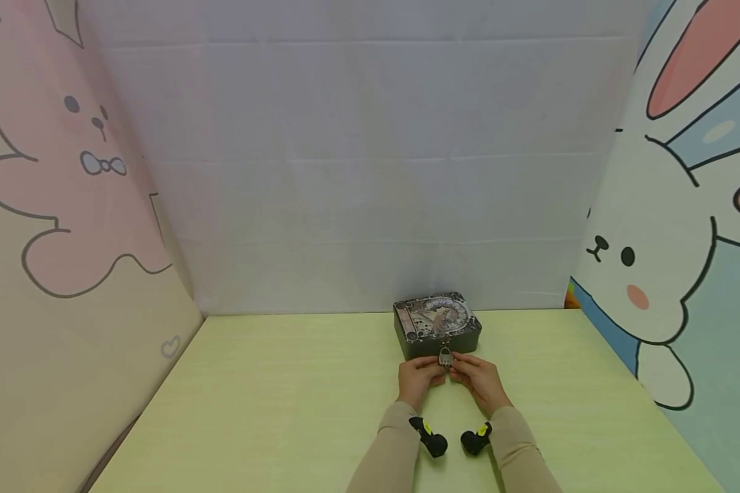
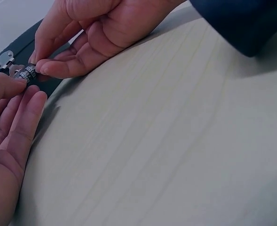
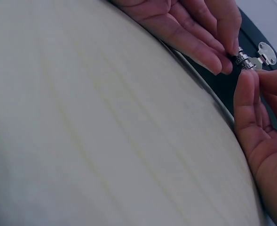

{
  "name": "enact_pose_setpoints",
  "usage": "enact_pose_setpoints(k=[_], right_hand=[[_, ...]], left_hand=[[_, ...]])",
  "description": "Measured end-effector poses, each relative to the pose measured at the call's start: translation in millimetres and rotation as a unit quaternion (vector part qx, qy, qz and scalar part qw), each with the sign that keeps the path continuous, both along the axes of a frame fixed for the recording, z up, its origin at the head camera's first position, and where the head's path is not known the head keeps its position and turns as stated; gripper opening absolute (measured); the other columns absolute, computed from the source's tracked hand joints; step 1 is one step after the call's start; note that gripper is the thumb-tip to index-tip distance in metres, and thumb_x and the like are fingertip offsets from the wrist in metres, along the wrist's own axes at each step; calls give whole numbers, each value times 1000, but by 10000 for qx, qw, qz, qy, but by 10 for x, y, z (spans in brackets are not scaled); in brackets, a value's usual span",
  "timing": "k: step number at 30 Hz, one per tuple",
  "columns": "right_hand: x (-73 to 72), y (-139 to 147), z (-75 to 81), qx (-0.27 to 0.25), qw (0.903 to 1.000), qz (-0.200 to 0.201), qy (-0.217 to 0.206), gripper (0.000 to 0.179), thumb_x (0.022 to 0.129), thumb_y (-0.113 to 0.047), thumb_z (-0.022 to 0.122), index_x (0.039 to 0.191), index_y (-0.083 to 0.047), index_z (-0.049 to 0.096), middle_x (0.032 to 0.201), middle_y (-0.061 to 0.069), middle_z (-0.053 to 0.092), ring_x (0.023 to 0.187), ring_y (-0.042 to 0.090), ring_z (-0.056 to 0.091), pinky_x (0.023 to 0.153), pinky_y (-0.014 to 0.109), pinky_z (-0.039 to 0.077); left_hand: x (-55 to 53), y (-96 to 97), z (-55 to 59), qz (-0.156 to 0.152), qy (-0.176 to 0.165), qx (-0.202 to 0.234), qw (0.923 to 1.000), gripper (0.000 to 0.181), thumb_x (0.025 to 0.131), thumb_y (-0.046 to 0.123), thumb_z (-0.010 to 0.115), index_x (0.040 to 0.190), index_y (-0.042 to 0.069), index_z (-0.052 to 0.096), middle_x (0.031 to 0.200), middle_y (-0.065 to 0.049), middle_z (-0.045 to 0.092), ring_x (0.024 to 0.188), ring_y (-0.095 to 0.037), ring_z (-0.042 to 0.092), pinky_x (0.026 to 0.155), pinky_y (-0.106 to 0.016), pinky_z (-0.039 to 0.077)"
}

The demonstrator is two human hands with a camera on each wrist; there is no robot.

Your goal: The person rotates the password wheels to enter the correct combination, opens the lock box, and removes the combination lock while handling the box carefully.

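Note:
A dark box with an ornate printed lid sits at the back of the table, its lid down. From the metal clasp on its front hangs a small combination padlock with rows of number dials. My left hand pinches the padlock's left side between thumb and fingers. On the other side, my right hand pinches it too, thumb and fingertips at the dials. Both hands stay low in front of the box, and their fingers hide part of the padlock body.
The pale yellow-green table extends widely to the left and in front. A white sheet hangs close behind the box. Rabbit-printed panels stand at the left and right. Black wrist cameras are strapped under both sleeves.

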State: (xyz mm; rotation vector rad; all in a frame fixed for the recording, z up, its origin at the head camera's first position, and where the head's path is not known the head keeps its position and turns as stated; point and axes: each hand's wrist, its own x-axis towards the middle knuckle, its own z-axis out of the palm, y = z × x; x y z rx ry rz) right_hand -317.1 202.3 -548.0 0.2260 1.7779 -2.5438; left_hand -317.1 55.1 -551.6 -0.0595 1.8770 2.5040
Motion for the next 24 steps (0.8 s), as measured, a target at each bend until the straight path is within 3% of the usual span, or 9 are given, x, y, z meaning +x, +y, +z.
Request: enact_pose_setpoints(k=[9,18,24], right_hand=[[6,-3,14,57,10000,5,-21,32,96,9,55,127,18,56,91,5,67,74,9,67,72,22,60],[7,1,17,83,10000,31,5,33,97,9,54,128,18,55,91,5,67,75,9,67,72,22,60],[7,2,9,43,10000,23,10,31,97,10,54,127,17,57,91,4,67,75,9,67,72,22,60]], left_hand=[[17,-10,8,-3,62,-127,9999,23,81,-9,75,103,-14,71,94,-23,72,73,-27,73,69,-34,63],[-3,-9,5,-19,-121,-140,9998,22,81,-7,75,103,-12,72,92,-18,73,70,-20,72,67,-28,62],[-8,-3,-7,-8,32,-176,9998,21,83,-7,75,102,-14,72,91,-21,73,73,-27,73,68,-32,63]])
